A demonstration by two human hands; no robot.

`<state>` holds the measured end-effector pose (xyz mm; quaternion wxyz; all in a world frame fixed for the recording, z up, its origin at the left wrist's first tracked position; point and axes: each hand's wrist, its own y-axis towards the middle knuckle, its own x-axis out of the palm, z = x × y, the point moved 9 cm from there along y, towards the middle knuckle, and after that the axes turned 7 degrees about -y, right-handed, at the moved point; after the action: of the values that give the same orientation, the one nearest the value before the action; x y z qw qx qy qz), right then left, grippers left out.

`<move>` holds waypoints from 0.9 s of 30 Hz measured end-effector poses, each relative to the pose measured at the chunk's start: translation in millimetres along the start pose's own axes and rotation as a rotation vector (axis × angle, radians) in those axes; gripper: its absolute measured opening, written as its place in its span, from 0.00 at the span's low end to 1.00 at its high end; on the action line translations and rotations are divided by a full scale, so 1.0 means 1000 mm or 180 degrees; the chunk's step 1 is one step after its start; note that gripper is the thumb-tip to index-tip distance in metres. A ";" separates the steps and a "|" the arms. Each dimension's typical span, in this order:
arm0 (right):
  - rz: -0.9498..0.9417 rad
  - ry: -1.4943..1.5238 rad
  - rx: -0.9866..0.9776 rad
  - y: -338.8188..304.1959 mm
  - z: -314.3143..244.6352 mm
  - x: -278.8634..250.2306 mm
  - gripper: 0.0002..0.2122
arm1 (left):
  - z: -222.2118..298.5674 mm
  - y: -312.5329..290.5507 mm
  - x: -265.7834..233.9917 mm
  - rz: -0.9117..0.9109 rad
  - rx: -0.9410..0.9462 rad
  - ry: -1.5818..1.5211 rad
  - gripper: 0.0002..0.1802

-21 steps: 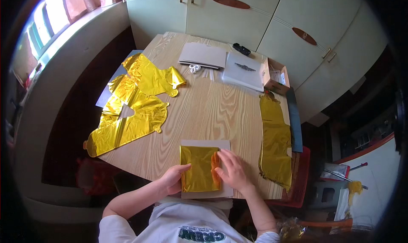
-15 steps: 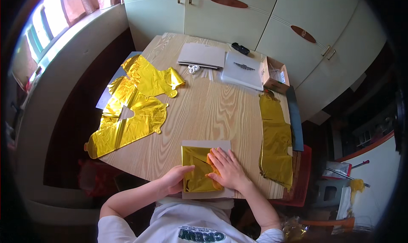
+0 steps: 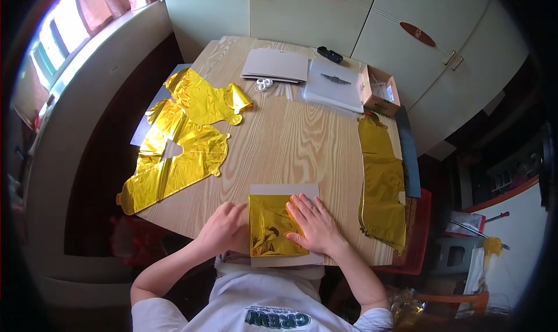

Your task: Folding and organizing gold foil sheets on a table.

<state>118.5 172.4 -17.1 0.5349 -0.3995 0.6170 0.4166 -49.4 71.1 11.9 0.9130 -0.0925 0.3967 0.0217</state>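
Observation:
A folded gold foil balloon [image 3: 268, 219] lies as a flat square on a grey cardboard sheet [image 3: 285, 189] at the table's near edge. My right hand [image 3: 315, 223] rests flat on the foil's right side, fingers stretched and thumb out. Just left of the foil, my left hand [image 3: 224, 226] is off it, with its fingers curled in and nothing visible in them. More flat gold foil balloons [image 3: 195, 137] lie spread out on the table's left side. Another long gold foil balloon [image 3: 381, 178] lies along the right edge.
At the back of the wooden table [image 3: 279, 140] are a stack of grey cardboard sheets [image 3: 274, 63], white scissors handles [image 3: 264, 84], clear plastic bags [image 3: 331, 88], a black object [image 3: 330, 54] and a small open box [image 3: 381, 91]. A red stool [image 3: 419, 233] stands at the right.
My left hand has come off the foil's left edge and moved left and up, its fingers curling. My right hand stays flat on the foil. The view has shifted slightly.

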 end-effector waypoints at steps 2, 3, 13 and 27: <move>-0.0017 -0.0012 -0.0023 0.000 0.000 0.001 0.37 | 0.022 0.005 0.006 0.0119 0.0839 0.0523 0.45; -0.0043 -0.0014 -0.0018 0.000 0.000 0.001 0.38 | 0.031 0.010 0.011 0.0069 0.1044 0.0698 0.48; -0.0221 -0.0038 -0.0010 0.003 -0.001 -0.001 0.44 | 0.017 0.027 0.033 -0.0513 0.1221 0.1344 0.69; -0.0658 -0.0154 -0.0056 0.003 -0.001 0.000 0.60 | 0.014 0.024 0.030 -0.0705 0.0971 0.1420 0.74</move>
<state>115.6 171.9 -16.4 0.5862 -0.4555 0.5557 0.3742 -21.4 96.2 -3.8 0.8034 0.0005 0.5739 -0.1589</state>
